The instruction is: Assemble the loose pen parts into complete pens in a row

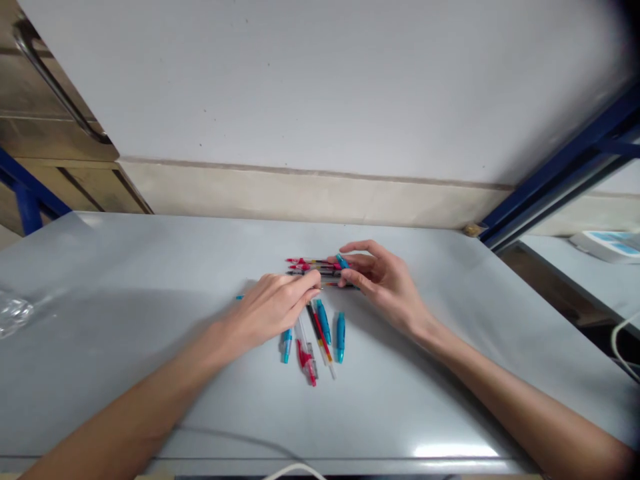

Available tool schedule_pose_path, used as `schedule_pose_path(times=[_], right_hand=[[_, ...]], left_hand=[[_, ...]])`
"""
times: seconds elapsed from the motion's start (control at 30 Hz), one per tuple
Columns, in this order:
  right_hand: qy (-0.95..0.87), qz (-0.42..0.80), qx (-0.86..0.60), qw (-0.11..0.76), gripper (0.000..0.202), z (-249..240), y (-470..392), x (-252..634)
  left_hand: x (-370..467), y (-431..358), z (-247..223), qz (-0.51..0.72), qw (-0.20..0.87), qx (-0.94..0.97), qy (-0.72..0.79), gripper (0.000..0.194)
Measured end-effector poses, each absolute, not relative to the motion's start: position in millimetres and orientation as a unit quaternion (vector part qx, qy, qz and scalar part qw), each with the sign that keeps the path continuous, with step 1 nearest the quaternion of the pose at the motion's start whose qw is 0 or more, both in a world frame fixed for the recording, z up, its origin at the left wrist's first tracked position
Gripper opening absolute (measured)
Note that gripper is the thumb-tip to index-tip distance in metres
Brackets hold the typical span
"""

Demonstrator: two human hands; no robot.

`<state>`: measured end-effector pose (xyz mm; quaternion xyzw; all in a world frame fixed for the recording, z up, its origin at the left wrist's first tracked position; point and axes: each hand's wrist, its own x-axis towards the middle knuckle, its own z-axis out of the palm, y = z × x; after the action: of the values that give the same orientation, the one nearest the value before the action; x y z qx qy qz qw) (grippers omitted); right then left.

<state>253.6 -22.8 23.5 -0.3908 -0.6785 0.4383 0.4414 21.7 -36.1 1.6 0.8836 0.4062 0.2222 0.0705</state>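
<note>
Fingers: right hand (387, 283) pinches blue pen part (343, 261), left hand (277, 300) pinched closed, contents unclear; light, square grip best.

1. A white wall (300, 87), dotted with small dark specks, rises behind the smooth grey tabletop (150, 260).
2. A cream band (320, 197) lines the wall's base.
3. At left stand brownish panels (45, 87) with a curved metal handle (55, 83).
4. Blue metal framing (555, 167) flanks both sides.
5. Another grey surface (565, 267) at right bears a white-and-blue object (610, 245).
6. Bright light glares near the tabletop's front edge.
</note>
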Motion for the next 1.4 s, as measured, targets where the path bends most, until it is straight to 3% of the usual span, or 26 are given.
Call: schedule_pose_path(times=[0.17,0.37,0.77,1.03,1.2,1.4], right_hand=[[-0.691,0.410,-0.424,0.418,0.023,17,-26,265],[-0.672,0.489,-0.379,0.406,0.017,17,-32,260],[-0.651,0.506,-0.387,0.412,0.019,15,-34,257],[-0.705,0.395,-0.428,0.405,0.026,16,-43,254],[-0.764,0.329,-0.354,0.427,0.010,13,-50,250],[-0.775,0.274,-0.372,0.431,0.017,6,-57,242]], left_hand=[[20,-33,-2,0.232,0.085,0.881,0.403,0.022],[23,-37,3,0.254,0.095,0.881,0.388,0.018],[22,-38,4,0.259,0.084,0.880,0.389,0.019],[19,-40,6,0.235,0.089,0.886,0.390,0.020],[30,-48,11,0.233,0.076,0.896,0.370,0.043],[50,-56,9,0.251,0.011,0.914,0.318,0.068]])
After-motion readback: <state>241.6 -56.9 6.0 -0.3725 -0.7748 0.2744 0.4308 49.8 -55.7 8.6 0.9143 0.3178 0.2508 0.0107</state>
